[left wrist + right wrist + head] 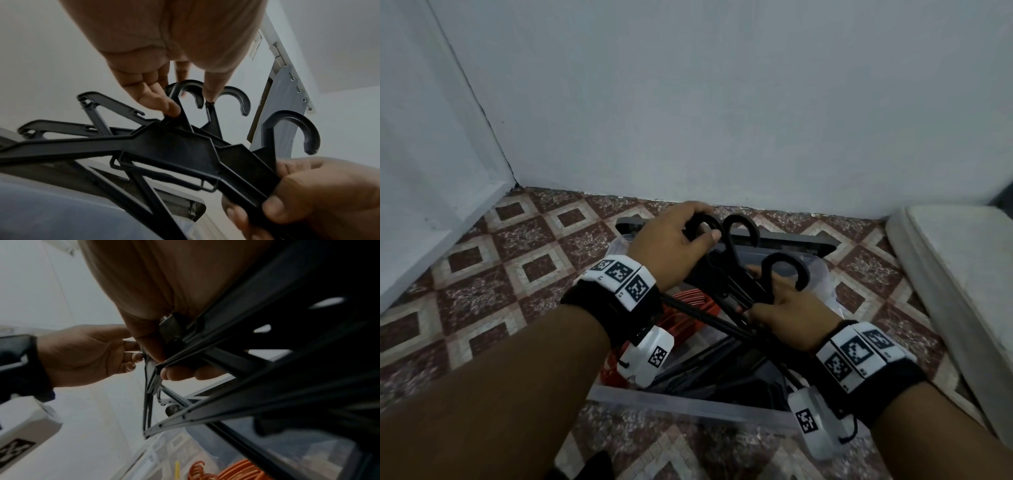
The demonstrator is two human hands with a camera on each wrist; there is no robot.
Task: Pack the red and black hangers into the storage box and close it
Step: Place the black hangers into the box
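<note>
I hold a bundle of black hangers [736,274] above a clear storage box [688,407] on the floor. My left hand [702,229] pinches the hooks at the far end; in the left wrist view its fingers [170,108] and thumb close on one hook of the black hangers [174,146]. My right hand [767,298] grips the hangers' necks, and its fingers [185,373] curl under the bars. Red hangers [688,305] lie in the box's left side, also seen as red hangers [236,470] below. More black hangers [722,370] lie in the box.
A dark lid [808,245] lies behind the box near the wall. A white cushion or mattress [962,274] borders the right. The patterned tile floor [500,274] stretches left to a room corner.
</note>
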